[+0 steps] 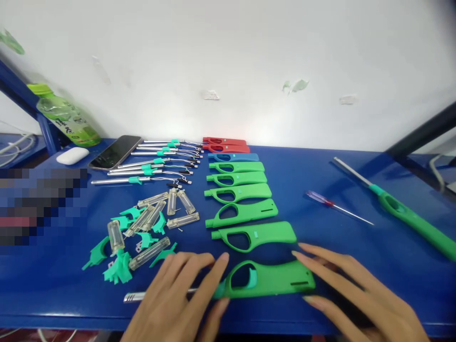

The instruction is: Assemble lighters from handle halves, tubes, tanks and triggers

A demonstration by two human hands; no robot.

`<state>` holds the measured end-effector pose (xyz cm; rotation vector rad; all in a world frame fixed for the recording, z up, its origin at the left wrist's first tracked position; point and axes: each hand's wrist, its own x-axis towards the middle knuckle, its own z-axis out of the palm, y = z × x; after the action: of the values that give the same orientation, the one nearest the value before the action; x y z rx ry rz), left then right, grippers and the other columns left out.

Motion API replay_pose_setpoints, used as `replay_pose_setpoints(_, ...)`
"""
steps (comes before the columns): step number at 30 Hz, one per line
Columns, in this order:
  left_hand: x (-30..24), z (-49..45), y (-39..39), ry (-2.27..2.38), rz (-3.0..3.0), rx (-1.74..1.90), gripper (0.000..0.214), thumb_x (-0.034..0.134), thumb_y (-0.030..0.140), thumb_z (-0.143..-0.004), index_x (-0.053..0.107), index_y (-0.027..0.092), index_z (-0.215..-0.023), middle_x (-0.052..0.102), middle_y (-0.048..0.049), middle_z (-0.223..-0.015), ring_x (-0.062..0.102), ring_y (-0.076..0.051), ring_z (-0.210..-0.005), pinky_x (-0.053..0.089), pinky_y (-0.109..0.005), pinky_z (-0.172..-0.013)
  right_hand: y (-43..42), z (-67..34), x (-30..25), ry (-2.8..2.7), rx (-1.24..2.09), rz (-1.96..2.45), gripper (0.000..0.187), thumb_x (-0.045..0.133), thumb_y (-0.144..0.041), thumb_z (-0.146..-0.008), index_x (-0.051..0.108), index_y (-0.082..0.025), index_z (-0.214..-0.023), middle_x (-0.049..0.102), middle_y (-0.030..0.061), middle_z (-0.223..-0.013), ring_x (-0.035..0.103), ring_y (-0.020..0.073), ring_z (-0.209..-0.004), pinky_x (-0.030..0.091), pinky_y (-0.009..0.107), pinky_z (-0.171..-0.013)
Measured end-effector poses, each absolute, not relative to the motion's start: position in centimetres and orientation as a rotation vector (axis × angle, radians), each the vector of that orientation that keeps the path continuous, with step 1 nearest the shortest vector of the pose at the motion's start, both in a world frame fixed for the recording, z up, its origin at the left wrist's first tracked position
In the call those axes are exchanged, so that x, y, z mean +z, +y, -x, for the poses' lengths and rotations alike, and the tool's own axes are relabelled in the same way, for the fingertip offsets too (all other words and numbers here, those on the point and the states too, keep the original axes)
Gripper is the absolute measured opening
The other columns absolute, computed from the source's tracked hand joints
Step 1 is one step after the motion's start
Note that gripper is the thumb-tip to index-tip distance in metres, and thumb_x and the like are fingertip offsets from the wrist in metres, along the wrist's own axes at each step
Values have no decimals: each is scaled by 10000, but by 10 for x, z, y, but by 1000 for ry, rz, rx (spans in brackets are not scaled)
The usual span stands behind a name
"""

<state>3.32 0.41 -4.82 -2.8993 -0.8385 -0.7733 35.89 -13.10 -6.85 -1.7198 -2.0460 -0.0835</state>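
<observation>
- Head view: we look down at a blue surface [306, 175], with the green lighter [274, 280] lying flat near its front edge, between our two hands.
- Our left hand [171, 294] lies over the metal tube [134, 297], whose tip shows beyond the knuckles; its thumb and index finger stand a little apart on either side of the neck, and we cannot tell how firmly they press.
- Our right hand [366, 294] has its fingers wide around the butt end of the handle; we cannot tell whether they touch it.
- We see a teal trigger [252, 279] inside the lighter's loop.
- Behind it we have a column of green shells [267, 232], then a blue shell [245, 157] and two red shells [231, 149] nearest the wall [249, 57].
- To the left of the shells we see a row of metal rods [114, 181] with teal collars and thin wires.
- In front of those, clear tanks [183, 220] lie in a loose pile among teal pieces [121, 268].
- On our right lie a screwdriver [322, 198] and, farther over, another lighter [416, 218] with its rod pointing toward the wall.
- At the far left we see a phone [116, 152], a white case [72, 156] and a tilted bottle [71, 121].
</observation>
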Motion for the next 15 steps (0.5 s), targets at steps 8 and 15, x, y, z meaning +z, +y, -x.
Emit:
replay_pose_setpoints(8,-22,1,81,-902,2815,-665,365,419,309,-1136,768,261,-1042,768,-39,-1004,675,-271,-893,567,-366,-712,-122,-411,-46,-1648,-250,1977,238,571,-394,-1082,740,-383,-1250,730,42,-1321,712,370,-1188,488,640,-1144)
replay_pose_setpoints(15,-28,0,96,-961,2887,-525,548,336,457,-1164,820,308,-954,783,-18,-996,694,-274,-960,557,-302,-654,-90,-431,-34,-1888,-401,1979,296,541,-413,-1109,725,-274,-1296,777,120,-1263,749,362,-1134,599,587,-1014)
